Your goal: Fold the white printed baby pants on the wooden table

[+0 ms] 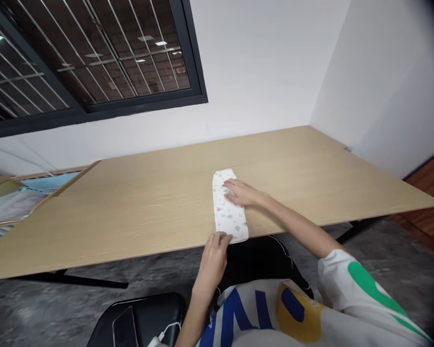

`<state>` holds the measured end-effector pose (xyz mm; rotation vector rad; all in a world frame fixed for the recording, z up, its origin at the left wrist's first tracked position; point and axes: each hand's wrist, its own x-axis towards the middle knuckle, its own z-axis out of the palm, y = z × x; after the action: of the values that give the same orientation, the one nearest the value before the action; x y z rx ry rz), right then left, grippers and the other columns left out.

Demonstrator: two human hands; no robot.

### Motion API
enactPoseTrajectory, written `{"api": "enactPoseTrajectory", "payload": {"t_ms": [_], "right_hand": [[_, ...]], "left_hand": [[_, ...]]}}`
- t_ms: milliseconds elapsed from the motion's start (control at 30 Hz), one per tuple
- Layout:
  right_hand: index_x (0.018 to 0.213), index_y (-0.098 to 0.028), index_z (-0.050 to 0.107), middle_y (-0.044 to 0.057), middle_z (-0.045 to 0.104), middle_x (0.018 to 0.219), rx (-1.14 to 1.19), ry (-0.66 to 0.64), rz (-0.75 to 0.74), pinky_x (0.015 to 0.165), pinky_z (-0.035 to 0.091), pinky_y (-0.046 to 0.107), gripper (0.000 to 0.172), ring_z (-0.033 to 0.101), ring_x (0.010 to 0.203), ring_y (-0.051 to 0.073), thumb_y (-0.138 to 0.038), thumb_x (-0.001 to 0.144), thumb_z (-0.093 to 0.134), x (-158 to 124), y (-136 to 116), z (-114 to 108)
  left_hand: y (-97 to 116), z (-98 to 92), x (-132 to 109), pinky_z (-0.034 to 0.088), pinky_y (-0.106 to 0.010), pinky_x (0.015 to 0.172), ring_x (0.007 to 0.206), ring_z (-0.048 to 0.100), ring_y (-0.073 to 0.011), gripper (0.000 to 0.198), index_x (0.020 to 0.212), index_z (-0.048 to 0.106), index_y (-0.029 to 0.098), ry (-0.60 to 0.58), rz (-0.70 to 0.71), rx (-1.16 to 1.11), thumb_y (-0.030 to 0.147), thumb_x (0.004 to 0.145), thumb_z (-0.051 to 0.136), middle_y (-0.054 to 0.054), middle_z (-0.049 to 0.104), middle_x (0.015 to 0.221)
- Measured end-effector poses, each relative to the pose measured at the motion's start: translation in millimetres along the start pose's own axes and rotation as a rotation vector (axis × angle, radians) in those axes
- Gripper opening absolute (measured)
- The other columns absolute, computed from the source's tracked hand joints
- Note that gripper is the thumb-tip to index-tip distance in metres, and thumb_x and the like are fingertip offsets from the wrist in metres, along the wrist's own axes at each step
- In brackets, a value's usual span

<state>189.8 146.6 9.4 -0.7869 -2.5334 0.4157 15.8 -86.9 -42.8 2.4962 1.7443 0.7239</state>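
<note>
A white folded cloth [231,219] with a small print lies as a long narrow strip on the wooden table, its near end at the table's front edge. My right hand [240,192] rests on the upper part of the strip, fingers stretched out and a little apart. At the near left corner, my left hand [214,253] has thumb and fingers closed on the cloth's edge. The fingertips of that hand are partly hidden.
The light wooden table [148,207] reaches to the white wall under a barred window [104,53]. Beyond its left end stands an open box [21,202] with blue and white contents. A black stool [144,313] at lower left carries a phone [126,328] and a white cable.
</note>
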Motion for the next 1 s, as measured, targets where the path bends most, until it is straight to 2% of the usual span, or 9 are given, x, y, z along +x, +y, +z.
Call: {"api": "enactPoseTrajectory", "payload": {"t_ms": [100, 233, 300, 400, 567, 733, 867, 933, 1000], "right_hand": [[0.136, -0.021, 0.063, 0.015, 0.065, 0.129, 0.084, 0.036, -0.008, 0.106, 0.050, 0.050, 0.043, 0.061, 0.123, 0.030, -0.048, 0.104, 0.053, -61.0, -41.3, -5.4], [0.138, -0.029, 0.061, 0.014, 0.063, 0.127, 0.038, 0.136, 0.035, 0.105, 0.050, 0.055, 0.052, 0.060, 0.121, 0.033, -0.054, 0.094, 0.069, -120.8, -72.5, 14.6], [0.139, -0.032, 0.060, 0.013, 0.064, 0.128, 0.020, 0.155, 0.055, 0.102, 0.052, 0.057, 0.049, 0.061, 0.120, 0.034, -0.050, 0.094, 0.070, -137.8, -77.5, 31.0], [0.133, -0.034, 0.063, 0.011, 0.069, 0.120, 0.022, 0.199, 0.079, 0.096, 0.055, 0.058, 0.030, 0.064, 0.113, 0.033, -0.033, 0.104, 0.055, -152.4, -83.4, 47.5], [0.127, -0.038, 0.065, 0.008, 0.071, 0.112, 0.138, 0.232, 0.039, 0.093, 0.056, 0.055, 0.027, 0.066, 0.105, 0.030, -0.032, 0.107, 0.047, -166.8, -109.0, 31.3], [0.130, -0.041, 0.065, 0.005, 0.074, 0.107, 0.252, 0.253, -0.004, 0.091, 0.057, 0.049, 0.028, 0.069, 0.100, 0.026, -0.038, 0.108, 0.049, -156.9, -128.9, -7.2], [0.124, -0.035, 0.069, 0.006, 0.075, 0.111, 0.282, 0.333, 0.000, 0.091, 0.056, 0.043, 0.026, 0.070, 0.102, 0.025, -0.041, 0.107, 0.050, -116.7, -113.0, -27.9], [0.118, -0.030, 0.071, 0.006, 0.075, 0.110, 0.285, 0.374, 0.053, 0.089, 0.055, 0.039, 0.025, 0.071, 0.098, 0.024, -0.042, 0.106, 0.053, -89.3, -93.6, -32.8], [0.115, -0.025, 0.072, 0.006, 0.076, 0.104, 0.275, 0.375, 0.131, 0.084, 0.054, 0.036, 0.024, 0.070, 0.092, 0.022, -0.040, 0.104, 0.056, -60.3, -69.6, -33.0]], "left_hand": [[-5.6, -6.6, 4.4, 0.058, -0.039, 0.098, 0.109, 0.064, -0.0210, 0.043, 0.132, 0.062, 0.027, 0.017, 0.008, -0.123, 0.005, 0.101, 0.042, -0.007, 0.066, 0.115], [-4.7, -10.0, 9.7, 0.058, -0.039, 0.097, 0.108, 0.065, -0.0200, 0.036, 0.130, 0.063, 0.028, 0.046, -0.038, -0.219, 0.014, 0.106, 0.041, -0.005, 0.069, 0.113], [-4.1, -11.9, 11.5, 0.057, -0.040, 0.098, 0.108, 0.066, -0.0205, 0.032, 0.127, 0.065, 0.027, 0.061, -0.058, -0.254, 0.018, 0.107, 0.041, -0.005, 0.070, 0.113], [-1.5, -19.9, 10.6, 0.057, -0.040, 0.098, 0.109, 0.067, -0.0205, 0.027, 0.121, 0.067, 0.025, 0.067, -0.075, -0.302, 0.023, 0.107, 0.044, -0.005, 0.072, 0.113], [9.5, -47.4, -2.7, 0.057, -0.035, 0.096, 0.108, 0.069, -0.0192, 0.021, 0.120, 0.069, 0.026, 0.131, -0.038, -0.412, 0.024, 0.105, 0.054, -0.005, 0.074, 0.113], [18.6, -62.6, -8.7, 0.058, -0.036, 0.091, 0.104, 0.069, -0.0197, 0.026, 0.120, 0.068, 0.026, 0.445, 0.060, -0.439, 0.013, 0.097, 0.065, -0.005, 0.073, 0.109], [26.3, -53.3, 2.3, 0.056, -0.040, 0.099, 0.113, 0.065, -0.0211, 0.032, 0.123, 0.064, 0.023, 0.784, -0.010, -0.234, 0.011, 0.094, 0.068, -0.007, 0.067, 0.115], [29.2, -43.4, 9.4, 0.055, -0.041, 0.100, 0.113, 0.065, -0.0210, 0.027, 0.120, 0.063, 0.022, 0.829, -0.027, -0.179, 0.013, 0.095, 0.067, -0.008, 0.065, 0.114], [30.1, -31.4, 16.2, 0.055, -0.041, 0.102, 0.116, 0.064, -0.0219, 0.024, 0.122, 0.062, 0.021, 0.716, -0.040, -0.168, 0.018, 0.098, 0.063, -0.010, 0.064, 0.118]]}}
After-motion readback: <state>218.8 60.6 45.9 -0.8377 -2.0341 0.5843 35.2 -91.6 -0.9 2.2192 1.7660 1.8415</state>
